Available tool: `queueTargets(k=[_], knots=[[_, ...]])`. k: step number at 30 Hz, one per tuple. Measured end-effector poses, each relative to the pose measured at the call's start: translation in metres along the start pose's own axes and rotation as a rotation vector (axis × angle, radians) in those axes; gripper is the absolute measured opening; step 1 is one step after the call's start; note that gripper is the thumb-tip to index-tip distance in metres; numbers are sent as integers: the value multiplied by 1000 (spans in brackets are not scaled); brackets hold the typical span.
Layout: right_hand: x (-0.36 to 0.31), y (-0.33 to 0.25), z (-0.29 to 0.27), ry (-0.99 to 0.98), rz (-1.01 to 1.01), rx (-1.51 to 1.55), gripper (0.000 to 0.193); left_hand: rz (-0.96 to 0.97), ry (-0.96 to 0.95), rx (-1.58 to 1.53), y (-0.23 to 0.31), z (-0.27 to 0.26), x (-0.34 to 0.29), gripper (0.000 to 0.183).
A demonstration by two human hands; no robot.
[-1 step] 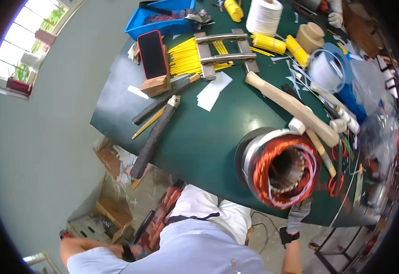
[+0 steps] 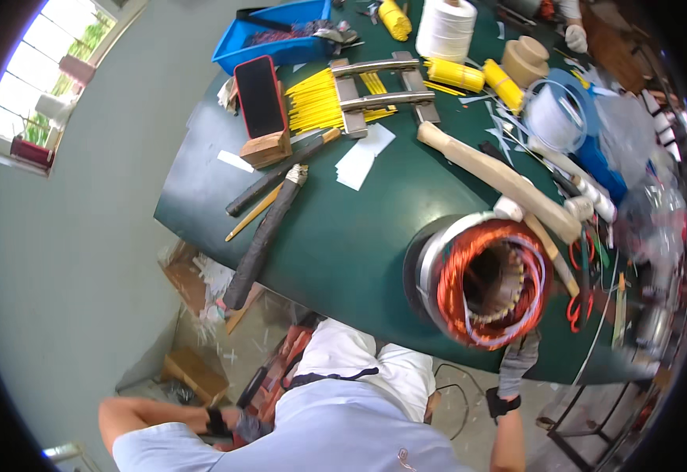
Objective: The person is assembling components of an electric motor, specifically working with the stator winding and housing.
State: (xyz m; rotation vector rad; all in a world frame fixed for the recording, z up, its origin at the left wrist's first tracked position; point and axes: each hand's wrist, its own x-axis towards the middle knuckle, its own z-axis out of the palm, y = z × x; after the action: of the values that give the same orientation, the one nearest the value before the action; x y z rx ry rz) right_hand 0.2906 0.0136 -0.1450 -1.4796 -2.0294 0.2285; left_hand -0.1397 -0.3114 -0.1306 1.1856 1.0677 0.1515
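Note:
A motor stator [image 2: 455, 228] with orange-red copper windings lies on its side at the table's near right, its open bore facing me. White lacing runs around the winding's end. My right hand [image 2: 523, 352], in a grey glove with a black wrist band, is at the winding's lower near edge; its fingers are hidden behind the coil. Down beside my waist is my left hand [image 2: 253, 428], also gloved and away from the table, next to a red patterned seat [image 2: 287, 352]. Its fingers are blurred and do not show clearly.
Behind the stator lies a wooden mallet [image 2: 500, 181]; red-handled scissors [image 2: 579, 311] lie to its right. Dark wrapped rods [image 2: 265, 240] are at the left, near a propped phone [image 2: 261, 98]. Yellow strips [image 2: 312, 102], a metal frame [image 2: 383, 102] and a blue bin [image 2: 280, 53] stand farther back.
My left hand and forearm show a little higher at my waist. The view has shifted slightly; my right hand stays at the stator.

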Motion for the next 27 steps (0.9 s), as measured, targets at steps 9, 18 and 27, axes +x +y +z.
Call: queueTargets(k=[9, 18, 27], knots=[[23, -12, 2, 254, -54, 22, 18, 792, 738, 1043, 219, -99, 53, 44], [84, -38, 76, 14, 0, 413, 25, 986, 1136, 1615, 310, -126, 168, 50], [88, -82, 57, 160, 178, 598, 15, 1017, 1118, 1547, 301, -132, 174, 27]])
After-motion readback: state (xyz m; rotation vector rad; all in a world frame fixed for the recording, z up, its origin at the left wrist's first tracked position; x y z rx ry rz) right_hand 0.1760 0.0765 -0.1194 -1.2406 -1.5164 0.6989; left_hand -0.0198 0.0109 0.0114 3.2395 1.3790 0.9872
